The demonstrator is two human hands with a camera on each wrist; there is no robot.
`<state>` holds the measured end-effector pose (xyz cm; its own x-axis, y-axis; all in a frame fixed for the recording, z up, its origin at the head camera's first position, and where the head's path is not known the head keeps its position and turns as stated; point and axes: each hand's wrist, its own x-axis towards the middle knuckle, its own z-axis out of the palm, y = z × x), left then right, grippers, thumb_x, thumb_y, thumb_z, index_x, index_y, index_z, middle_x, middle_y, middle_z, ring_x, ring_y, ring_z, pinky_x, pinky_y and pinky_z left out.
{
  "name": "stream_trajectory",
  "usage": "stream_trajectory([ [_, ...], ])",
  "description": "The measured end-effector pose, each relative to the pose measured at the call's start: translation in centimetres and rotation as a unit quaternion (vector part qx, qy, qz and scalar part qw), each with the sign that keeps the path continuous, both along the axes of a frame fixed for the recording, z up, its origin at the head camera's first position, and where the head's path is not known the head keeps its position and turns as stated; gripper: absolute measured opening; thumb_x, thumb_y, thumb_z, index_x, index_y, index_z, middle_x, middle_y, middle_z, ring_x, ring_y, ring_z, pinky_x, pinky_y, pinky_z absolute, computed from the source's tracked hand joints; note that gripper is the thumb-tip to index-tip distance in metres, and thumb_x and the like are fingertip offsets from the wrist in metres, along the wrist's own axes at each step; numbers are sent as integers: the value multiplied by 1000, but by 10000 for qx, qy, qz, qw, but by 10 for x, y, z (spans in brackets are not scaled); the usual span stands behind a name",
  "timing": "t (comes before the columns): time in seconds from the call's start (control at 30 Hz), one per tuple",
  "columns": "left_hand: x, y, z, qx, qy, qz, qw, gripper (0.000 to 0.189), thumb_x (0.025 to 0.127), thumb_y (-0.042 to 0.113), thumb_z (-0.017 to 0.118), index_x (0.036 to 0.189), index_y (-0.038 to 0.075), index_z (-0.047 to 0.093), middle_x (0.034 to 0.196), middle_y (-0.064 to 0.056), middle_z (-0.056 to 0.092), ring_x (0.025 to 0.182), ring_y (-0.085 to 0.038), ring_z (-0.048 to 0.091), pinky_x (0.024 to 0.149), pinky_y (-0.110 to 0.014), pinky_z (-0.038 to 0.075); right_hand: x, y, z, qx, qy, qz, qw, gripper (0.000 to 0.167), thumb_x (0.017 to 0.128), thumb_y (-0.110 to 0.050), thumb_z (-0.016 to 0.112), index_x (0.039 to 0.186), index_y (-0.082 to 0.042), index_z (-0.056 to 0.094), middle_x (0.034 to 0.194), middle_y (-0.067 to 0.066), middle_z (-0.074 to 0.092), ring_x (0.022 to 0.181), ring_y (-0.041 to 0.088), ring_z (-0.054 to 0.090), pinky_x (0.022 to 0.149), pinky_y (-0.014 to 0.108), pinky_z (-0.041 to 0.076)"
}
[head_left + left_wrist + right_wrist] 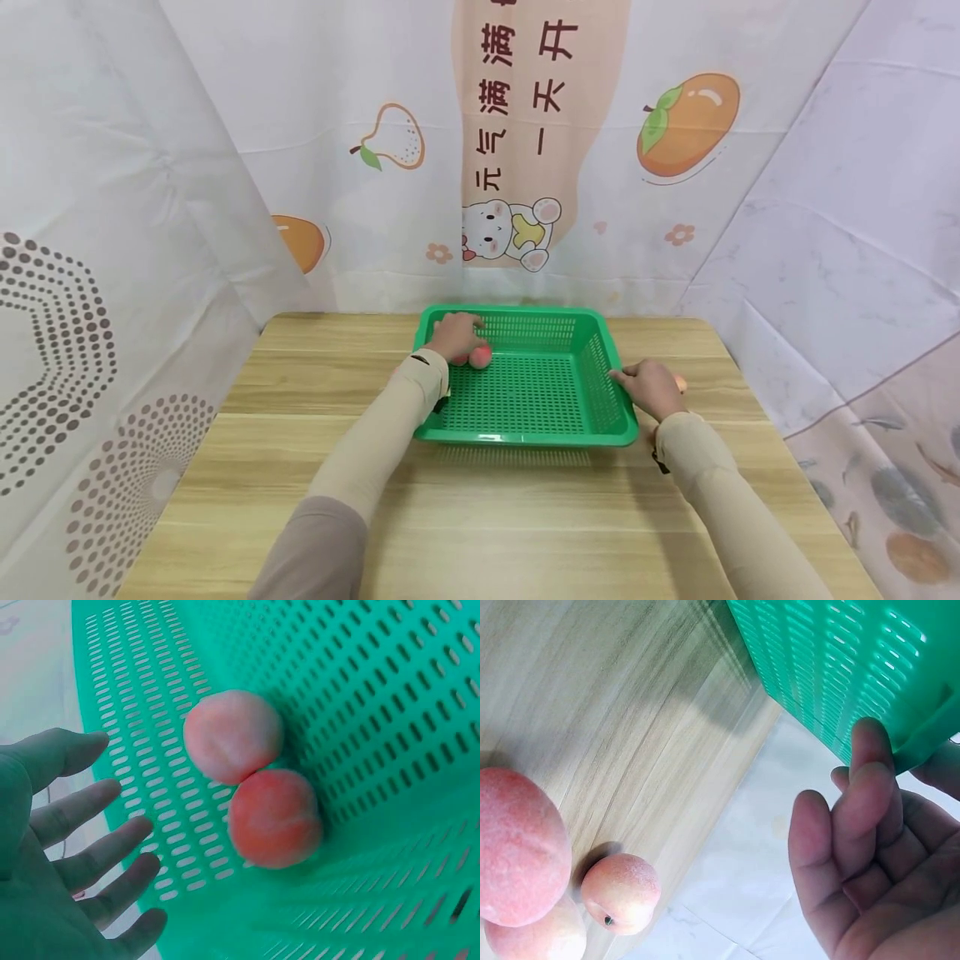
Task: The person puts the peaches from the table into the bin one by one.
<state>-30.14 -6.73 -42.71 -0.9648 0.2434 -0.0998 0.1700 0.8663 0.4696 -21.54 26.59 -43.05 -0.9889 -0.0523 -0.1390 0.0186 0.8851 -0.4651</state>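
Basket [517, 438], one, green: over the tabletop [495, 517]; whether its base sits flat, cannot tell. Inner peaches [233, 737], two: touching each other, at its left end. Left hand [454, 335]: fingers spread apart, nothing held. Right hand [651, 388]: thumb and fingers pinching the right rim. Outer peaches [621, 892], three: tabletop, right of basket. Risks, judged — uneven lift at the rim, inner pair rolling; sideways shove, outer ones knocked off.

Head view: left hand [454, 335] partly hides one peach [459, 360] in basket [525, 438]. Right wrist view: left edge crops large peach [519, 847]; top, right edges crop basket.
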Motion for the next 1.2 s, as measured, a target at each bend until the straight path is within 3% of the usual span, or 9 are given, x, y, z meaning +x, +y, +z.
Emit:
stream_trajectory([
  [0.17, 1, -6, 8, -230, 235, -126, 9994, 45, 92, 30, 67, 133, 12, 62, 134, -4, 62, 131, -36, 49, 105, -53, 37, 0, 0, 1, 5, -46, 10, 10000, 44, 100, -30, 52, 118, 7, 67, 84, 14, 74, 91, 33, 68, 80, 47, 51],
  [0.37, 2, -11, 16, -494, 389, 71, 9980, 42, 92, 32, 68, 129, 12, 64, 133, -4, 64, 128, -31, 53, 105, -51, 40, 2, 5, 1, 40, -110, -4, 9999, 46, 100, -33, 52, 119, 6, 67, 82, 12, 74, 88, 31, 67, 79, 48, 47],
  [0.6, -1, -25, 19, -226, 423, 27, 9988, 43, 92, 28, 67, 129, 6, 62, 132, -9, 63, 125, -30, 56, 103, -46, 45, 7, 9, 0, 130, -111, -4, 9999, 46, 100, -33, 52, 120, 7, 66, 97, 20, 74, 94, 36, 67, 77, 48, 50],
  [0.77, -5, -47, 26, -138, 365, 90, 9992, 44, 94, 26, 64, 131, 2, 60, 134, -13, 62, 125, -31, 56, 102, -44, 47, 4, 4, 1, 31, -57, 12, 10000, 44, 100, -32, 52, 114, 5, 70, 85, 13, 74, 91, 34, 67, 81, 52, 47],
  [0.93, -3, -66, 33, -149, 291, 317, 9990, 44, 96, 27, 61, 133, 4, 59, 136, -13, 60, 125, -33, 56, 100, -46, 48, 2, 1, 1, 5, -34, 5, 10000, 42, 100, -31, 52, 113, 5, 71, 79, 10, 73, 82, 27, 66, 77, 48, 48],
  [1.2, 0, -87, 32, -34, 274, 391, 9989, 44, 96, 26, 59, 133, 2, 58, 137, -16, 58, 124, -36, 56, 101, -49, 47, 0, -1, 2, -35, -73, -64, 9999, 43, 100, -30, 52, 115, 6, 69, 76, 9, 73, 78, 24, 66, 76, 45, 50],
])
